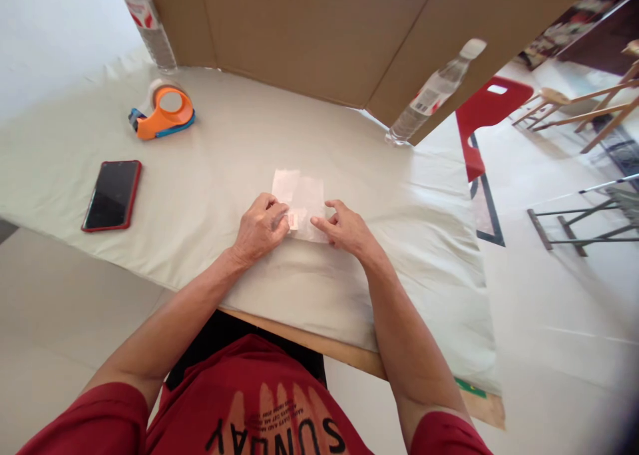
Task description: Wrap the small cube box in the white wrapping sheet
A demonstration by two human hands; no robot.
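A small pale, translucent sheet [302, 195] lies flat on the cloth-covered table [210, 195], a little past the table's middle. My left hand [259, 229] is curled, its fingertips pinching the sheet's near left edge. My right hand [344, 227] rests at the sheet's near right corner, index finger stretched out and pressing it down, the other fingers bent. Both forearms reach in from below, over my red shirt.
A phone in a red case [112, 194] lies at the left. An orange tape dispenser [164, 112] sits at the back left. Two clear water bottles [147, 19] [432, 92] lean on a cardboard wall [319, 29]. A red chair [486, 112] and wooden furniture [589, 109] stand at the right.
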